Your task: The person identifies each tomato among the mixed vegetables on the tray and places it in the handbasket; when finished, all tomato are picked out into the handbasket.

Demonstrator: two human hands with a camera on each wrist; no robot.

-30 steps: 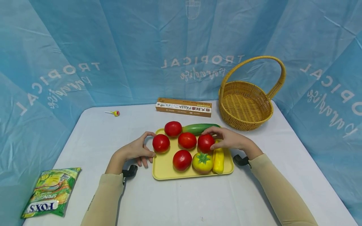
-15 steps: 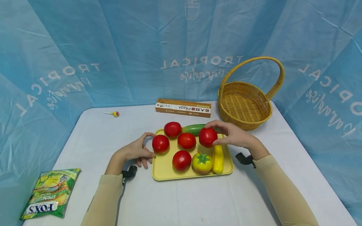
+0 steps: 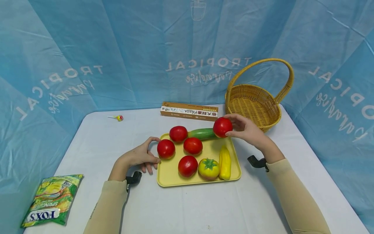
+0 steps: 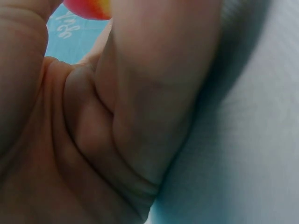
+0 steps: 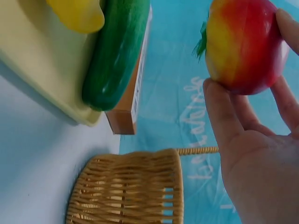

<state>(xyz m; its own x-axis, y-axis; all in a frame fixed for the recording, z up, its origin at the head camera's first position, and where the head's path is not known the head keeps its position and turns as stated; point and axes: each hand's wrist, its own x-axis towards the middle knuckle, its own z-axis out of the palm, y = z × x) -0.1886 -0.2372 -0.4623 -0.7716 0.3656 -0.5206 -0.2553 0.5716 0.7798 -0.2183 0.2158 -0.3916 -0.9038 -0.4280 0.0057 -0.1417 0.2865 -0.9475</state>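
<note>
My right hand (image 3: pixel 246 131) holds a red tomato (image 3: pixel 222 127) above the tray's back right corner, beside the basket. In the right wrist view this tomato (image 5: pixel 245 44) shows a yellow patch and green leaves, with fingers round it. My left hand (image 3: pixel 140 154) grips the left edge of the yellow tray (image 3: pixel 169 182), digits curved at its rim beside another red tomato (image 3: pixel 166 149); their exact contact is partly hidden. Also on the tray are several red tomatoes, a yellow-green tomato (image 3: pixel 208 169), a yellow squash-like vegetable (image 3: pixel 225 164) and a green cucumber (image 3: pixel 201 133).
A wicker basket (image 3: pixel 248 126) with a tall handle stands behind the right hand. Behind the tray lies a brown pasta box (image 3: pixel 190 111). A lollipop (image 3: pixel 119 118) lies at the back left, and a green FOX'S packet (image 3: pixel 52 200) at the front left.
My right hand has lifted the tomato off the tray and carried it back and right toward the basket, uncovering part of the tray beside the yellow vegetable. The left hand stays put.
</note>
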